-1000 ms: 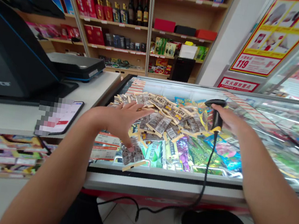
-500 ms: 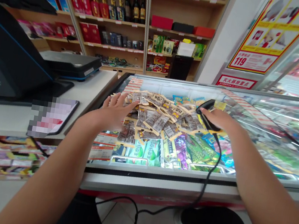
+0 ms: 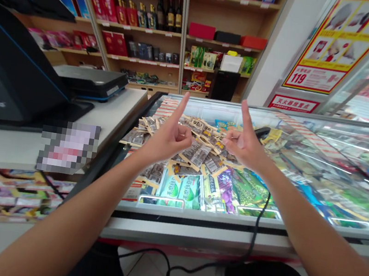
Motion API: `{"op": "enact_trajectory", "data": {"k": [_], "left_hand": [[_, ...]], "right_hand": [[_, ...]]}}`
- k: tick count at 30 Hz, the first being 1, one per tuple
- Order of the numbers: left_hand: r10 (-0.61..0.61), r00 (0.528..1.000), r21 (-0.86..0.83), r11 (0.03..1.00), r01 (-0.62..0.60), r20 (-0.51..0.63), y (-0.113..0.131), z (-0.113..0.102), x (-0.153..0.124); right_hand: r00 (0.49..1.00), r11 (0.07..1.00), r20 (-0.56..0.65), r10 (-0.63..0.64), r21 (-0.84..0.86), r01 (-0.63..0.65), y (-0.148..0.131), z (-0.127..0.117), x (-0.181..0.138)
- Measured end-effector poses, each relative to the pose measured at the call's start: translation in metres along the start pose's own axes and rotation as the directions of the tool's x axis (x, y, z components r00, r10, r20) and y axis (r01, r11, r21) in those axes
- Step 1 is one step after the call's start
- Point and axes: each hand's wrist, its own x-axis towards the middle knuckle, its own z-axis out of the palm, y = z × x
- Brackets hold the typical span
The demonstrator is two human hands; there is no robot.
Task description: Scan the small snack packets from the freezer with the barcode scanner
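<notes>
Both hands hover over a spread of snack packets [image 3: 199, 152] on the glass top of a chest freezer. My left hand [image 3: 172, 136] has its index finger pointing up, with the other fingers curled in and nothing held. Opposite it, my right hand [image 3: 248, 146] makes the same shape, also with nothing in it. Just behind the right hand lies a black handheld scanner [image 3: 262, 132], mostly hidden by that hand. Its cable [image 3: 255, 233] hangs over the freezer's front edge. The packets are clear with pale brown borders and dark contents, overlapping each other.
Green, purple and blue bags [image 3: 190, 190] show through the freezer glass. At left, a counter [image 3: 119, 109] carries a black register [image 3: 17, 65], a scale [image 3: 92, 77] and a blurred-out phone-like object [image 3: 69, 147]. Shelves [image 3: 148, 60] of bottles and boxes stand behind. Cable loops hang near my legs.
My right hand has let go of the scanner and moved left. My left hand has lifted off the packets and moved right. Both changed to raised index fingers.
</notes>
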Motion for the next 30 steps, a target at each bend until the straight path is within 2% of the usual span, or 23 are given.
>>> {"op": "enact_trajectory", "data": {"k": [5,8,10,12,15,17,19,22,23,25,27,28,30], "left_hand": [[-0.084,0.996,-0.095,0.992,0.084,-0.001,-0.004,0.006,0.001],[-0.118,0.993,-0.268,0.957,0.111,-0.010,0.004,0.000,0.004],[-0.183,0.980,-0.410,0.891,0.198,0.074,0.009,-0.008,0.004],[-0.253,0.952,-0.501,0.810,0.305,0.172,0.013,-0.015,0.003],[-0.312,0.933,-0.565,0.744,0.358,0.180,0.012,-0.021,0.000],[-0.324,0.934,-0.571,0.743,0.349,0.149,0.009,-0.020,-0.002],[-0.322,0.937,-0.534,0.773,0.343,0.136,0.007,-0.017,-0.002],[-0.299,0.946,-0.404,0.856,0.322,0.122,0.007,-0.012,0.001],[-0.283,0.951,-0.347,0.885,0.310,0.126,0.007,-0.010,0.001],[-0.220,0.969,-0.193,0.952,0.239,0.113,0.006,-0.006,0.002],[-0.082,0.996,0.094,0.992,0.079,0.030,0.004,0.000,0.002],[0.017,1.000,0.278,0.960,-0.014,-0.009,0.002,0.004,0.001],[0.197,0.980,0.568,0.808,-0.158,-0.007,-0.001,0.012,-0.003]], "right_hand": [[0.998,0.995,0.041,0.051,0.082,-0.055,0.001,0.010,0.000],[0.990,0.974,0.060,0.129,0.180,-0.138,-0.002,0.003,0.003],[0.969,0.912,0.171,0.181,0.340,-0.230,-0.006,-0.005,0.004],[0.929,0.801,0.326,0.174,0.503,-0.326,-0.010,-0.014,0.005],[0.886,0.663,0.454,0.095,0.635,-0.396,-0.010,-0.024,0.006],[0.882,0.643,0.465,0.074,0.654,-0.398,-0.007,-0.027,0.005],[0.892,0.691,0.442,0.097,0.615,-0.380,-0.005,-0.026,0.004],[0.931,0.840,0.318,0.180,0.442,-0.314,-0.003,-0.023,0.005],[0.949,0.896,0.232,0.214,0.339,-0.285,-0.003,-0.023,0.006],[0.968,0.968,-0.028,0.251,0.014,-0.251,-0.003,-0.027,0.007],[0.942,0.912,-0.275,0.191,-0.304,-0.274,0.001,-0.038,0.006],[0.916,0.845,-0.371,0.154,-0.431,-0.317,0.004,-0.045,0.006],[0.858,0.667,-0.500,0.118,-0.600,-0.441,0.014,-0.062,0.003]]}}
